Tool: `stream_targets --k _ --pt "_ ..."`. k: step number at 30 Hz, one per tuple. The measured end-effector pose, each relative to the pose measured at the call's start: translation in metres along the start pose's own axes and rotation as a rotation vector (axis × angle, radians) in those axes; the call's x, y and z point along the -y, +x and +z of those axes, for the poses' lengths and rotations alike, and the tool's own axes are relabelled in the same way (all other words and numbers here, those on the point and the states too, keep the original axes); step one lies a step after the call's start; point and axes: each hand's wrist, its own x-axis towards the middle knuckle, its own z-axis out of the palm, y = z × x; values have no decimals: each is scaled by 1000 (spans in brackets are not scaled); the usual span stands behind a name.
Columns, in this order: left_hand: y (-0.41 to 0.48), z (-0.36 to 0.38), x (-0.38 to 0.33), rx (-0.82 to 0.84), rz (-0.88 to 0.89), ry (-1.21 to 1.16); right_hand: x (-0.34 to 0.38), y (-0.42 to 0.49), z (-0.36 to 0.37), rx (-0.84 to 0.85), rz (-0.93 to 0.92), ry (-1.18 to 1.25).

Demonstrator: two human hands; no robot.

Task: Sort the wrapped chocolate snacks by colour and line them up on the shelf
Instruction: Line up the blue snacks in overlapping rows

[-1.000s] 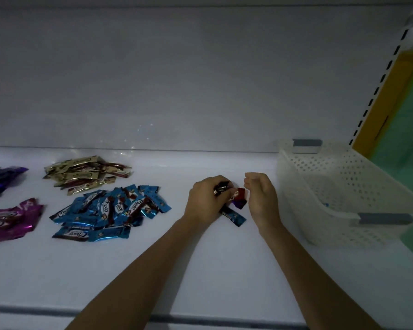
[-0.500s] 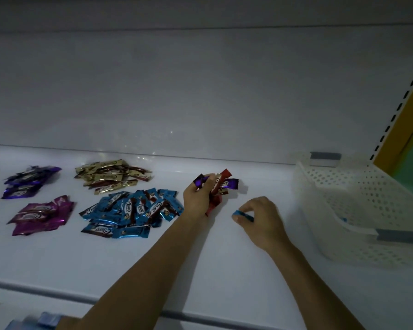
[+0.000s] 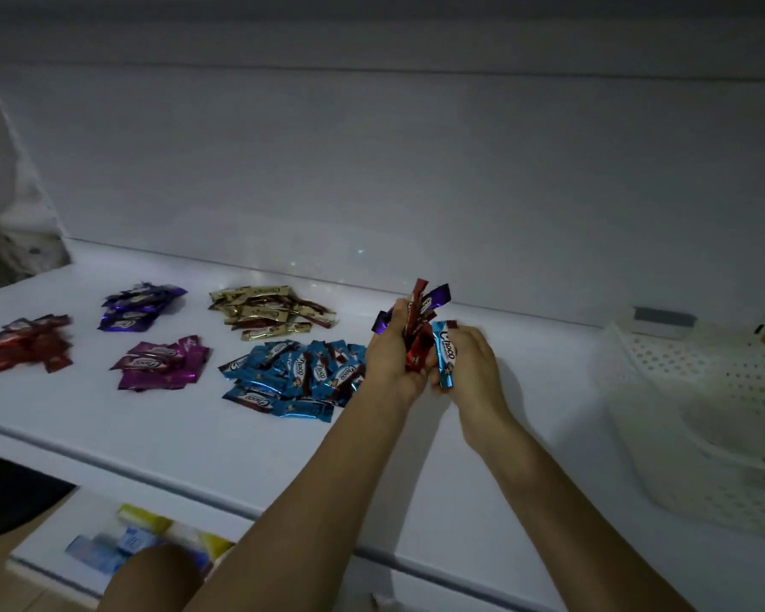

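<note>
Above the white shelf [image 3: 195,435], the left hand [image 3: 389,360] grips a bunch of red and purple foil-wrapped chocolate snacks [image 3: 420,311]. The right hand [image 3: 473,368], close beside it, holds one blue foil-wrapped snack [image 3: 444,355]. Just left lies the blue pile [image 3: 292,377]; a white perforated plastic basket [image 3: 703,390] stands at the right.

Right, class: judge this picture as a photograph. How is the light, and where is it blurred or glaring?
Head view: dim, bluish light, yet the sorted piles' colours are distinct. Head view: tiny glints on the back panel. Head view: the boxes below the shelf and the basket are smeared; the blue wrapper in the right hand reads sharply.
</note>
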Motion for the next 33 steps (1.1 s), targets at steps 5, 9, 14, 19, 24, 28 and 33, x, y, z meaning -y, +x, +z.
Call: stream_targets --k 5,9,14,19,24,28,33 --pt "-10 -39 -63 -69 99 -94 5 1 58 223 -6 -82" --pt "-31 -90 -123 -218 278 -239 -2 17 81 288 -193 -299" --pt "-52 -127 -150 -335 337 -260 -25 33 104 238 -490 -853" --pt "-54 -135 -143 -345 316 -254 -38 37 115 253 -605 -1068" --pt "-52 -137 -138 -332 298 -294 -34 24 119 145 -573 -989" --pt "-48 -130 -134 -289 286 -301 -15 -5 158 402 -323 -563" --pt "-54 -137 -151 -244 314 -325 -2 -21 214 420 -146 -229"
